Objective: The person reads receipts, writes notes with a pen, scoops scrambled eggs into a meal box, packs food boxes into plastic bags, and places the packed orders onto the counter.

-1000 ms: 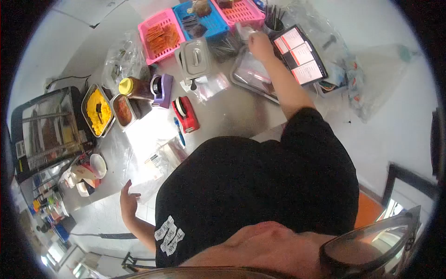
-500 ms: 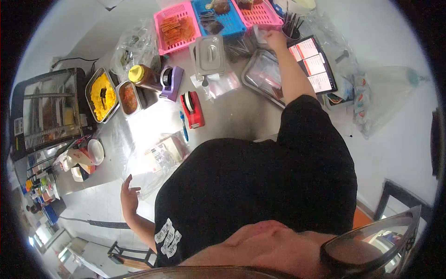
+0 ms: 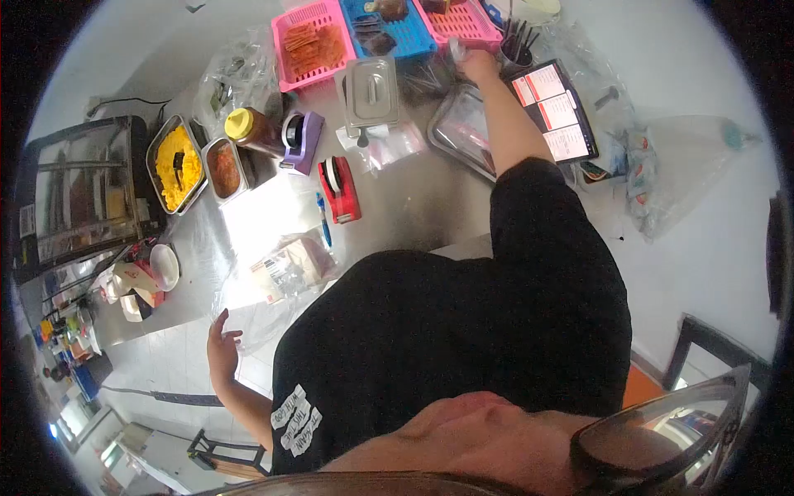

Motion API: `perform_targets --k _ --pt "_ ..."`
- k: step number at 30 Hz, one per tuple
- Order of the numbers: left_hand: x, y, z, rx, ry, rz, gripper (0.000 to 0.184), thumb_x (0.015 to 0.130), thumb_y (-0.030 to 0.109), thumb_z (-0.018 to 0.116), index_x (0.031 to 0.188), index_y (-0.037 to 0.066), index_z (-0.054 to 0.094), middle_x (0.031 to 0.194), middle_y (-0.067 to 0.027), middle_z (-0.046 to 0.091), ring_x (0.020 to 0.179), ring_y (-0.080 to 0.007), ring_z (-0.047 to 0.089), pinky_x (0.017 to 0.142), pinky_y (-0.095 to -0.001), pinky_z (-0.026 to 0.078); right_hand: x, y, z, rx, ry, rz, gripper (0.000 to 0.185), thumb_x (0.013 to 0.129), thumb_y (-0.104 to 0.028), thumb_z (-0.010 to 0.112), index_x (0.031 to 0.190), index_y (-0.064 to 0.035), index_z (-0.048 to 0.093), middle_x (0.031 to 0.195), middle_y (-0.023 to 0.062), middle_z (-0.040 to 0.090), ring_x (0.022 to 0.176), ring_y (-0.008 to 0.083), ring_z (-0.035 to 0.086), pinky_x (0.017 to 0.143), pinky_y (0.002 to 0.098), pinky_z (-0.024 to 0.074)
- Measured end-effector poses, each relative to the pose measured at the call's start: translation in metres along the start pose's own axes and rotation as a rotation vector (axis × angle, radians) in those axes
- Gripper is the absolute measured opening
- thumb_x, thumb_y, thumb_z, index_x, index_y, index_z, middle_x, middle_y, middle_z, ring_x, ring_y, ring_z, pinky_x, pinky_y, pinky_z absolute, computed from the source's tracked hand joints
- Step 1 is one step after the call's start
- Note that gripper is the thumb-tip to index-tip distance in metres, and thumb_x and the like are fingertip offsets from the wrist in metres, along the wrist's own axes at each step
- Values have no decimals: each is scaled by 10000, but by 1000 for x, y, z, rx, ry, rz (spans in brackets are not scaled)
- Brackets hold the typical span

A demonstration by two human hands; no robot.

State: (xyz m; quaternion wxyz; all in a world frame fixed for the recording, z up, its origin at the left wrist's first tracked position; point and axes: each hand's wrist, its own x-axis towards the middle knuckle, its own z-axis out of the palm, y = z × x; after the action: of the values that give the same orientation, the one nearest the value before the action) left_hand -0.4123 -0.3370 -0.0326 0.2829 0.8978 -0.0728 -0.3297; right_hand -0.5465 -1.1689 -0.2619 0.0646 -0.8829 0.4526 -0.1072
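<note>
My right hand (image 3: 477, 64) reaches to the back of the steel table, its fingers closed on a small clear plastic piece (image 3: 457, 50) in front of the right pink basket (image 3: 460, 25). Under my right forearm lies a metal tray (image 3: 438, 136) with plastic bags in it. My left hand (image 3: 222, 345) hangs off the table's front edge at the left, fingers apart and holding nothing. Beside it, a clear plastic bag (image 3: 289, 269) with a printed label lies on the table. A lidded steel container (image 3: 370, 95) stands near the left pink basket (image 3: 285, 70).
Red (image 3: 341, 194) and purple (image 3: 304, 145) tape dispensers and a blue pen (image 3: 323, 221) lie mid-table. At the left are a yellow food tray (image 3: 176, 169), a sauce container (image 3: 223, 168), a yellow-capped bottle (image 3: 240, 124) and a glass-fronted case (image 3: 78, 194). A tablet (image 3: 552, 112) stands right.
The view has shifted, so the table items sit differently in frame. My right hand has stayed at the baskets and now pinches the clear plastic piece. My left hand remains spread.
</note>
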Motion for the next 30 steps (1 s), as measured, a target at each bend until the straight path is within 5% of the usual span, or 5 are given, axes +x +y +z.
perform_targets --k 11,17,23,27,30 --pt "-6 1 1 51 -13 73 643 793 -118 321 1391 79 452 1393 -163 453 923 -214 659 749 -304 516 -37 -4 -79 53 293 49 224 805 -333 626 882 -157 741 880 118 709 865 345 670 772 434 512" --pt "-10 1 -17 529 108 283 644 714 -102 380 1324 68 502 1216 -240 498 1014 -363 574 927 -403 462 -32 -9 -121 302 514 52 130 762 -166 623 813 -66 688 808 166 677 779 363 654 735 447 502" --pt "-25 18 -39 220 65 441 540 725 -91 433 1216 72 587 958 -196 558 895 -318 572 831 -377 463 -166 -164 -218 803 631 0 171 895 -125 587 971 29 585 872 119 622 820 211 593 768 342 465" --pt "-16 -2 -44 92 -32 661 449 739 -96 470 1122 71 635 939 -137 563 901 -278 571 791 -340 465 -287 -284 -229 1317 150 -319 216 966 -174 551 1097 -3 545 973 46 597 886 126 551 812 291 444" --pt "-19 -3 -38 189 244 764 454 800 64 659 1240 138 577 1358 -213 378 1194 -371 437 999 -422 395 -389 -375 -234 1498 -374 -418 189 971 -162 553 1095 -20 548 1004 0 574 903 90 538 816 261 440"
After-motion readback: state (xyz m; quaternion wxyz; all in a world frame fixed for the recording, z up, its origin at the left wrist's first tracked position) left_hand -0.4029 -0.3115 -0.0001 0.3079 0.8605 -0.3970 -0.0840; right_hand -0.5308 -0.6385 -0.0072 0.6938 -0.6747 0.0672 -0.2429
